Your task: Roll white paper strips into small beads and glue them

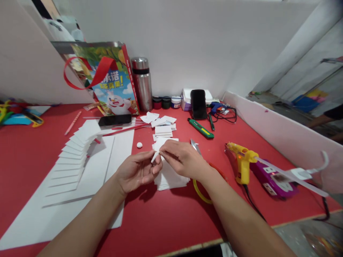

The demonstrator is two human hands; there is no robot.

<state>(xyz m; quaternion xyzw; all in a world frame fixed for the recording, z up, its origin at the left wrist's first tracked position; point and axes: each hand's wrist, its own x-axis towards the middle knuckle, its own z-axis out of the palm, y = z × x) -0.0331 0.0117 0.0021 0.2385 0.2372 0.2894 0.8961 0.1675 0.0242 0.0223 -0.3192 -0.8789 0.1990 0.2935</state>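
Between the fingers of both hands is a small white piece (154,157), slim and pointed; its material is hard to make out. My left hand (139,170) pinches it from the left, palm turned up. The fingertips of my right hand (182,157) close on its upper end. Under the hands lies a stack of white paper pieces (171,178), with more small white cut pieces (163,131) behind it. A little white round lump (139,145) rests just beyond my left hand. Scissors (199,189) with yellow and red handles lie partly beneath my right forearm.
On the left, a curved white stair-like model (71,157) stands on a white sheet (29,225). A yellow glue gun (242,160) and a purple power strip (270,180) are at right. Behind are a green cutter (200,128), phone (198,103), steel flask (142,85) and gift bag (107,78).
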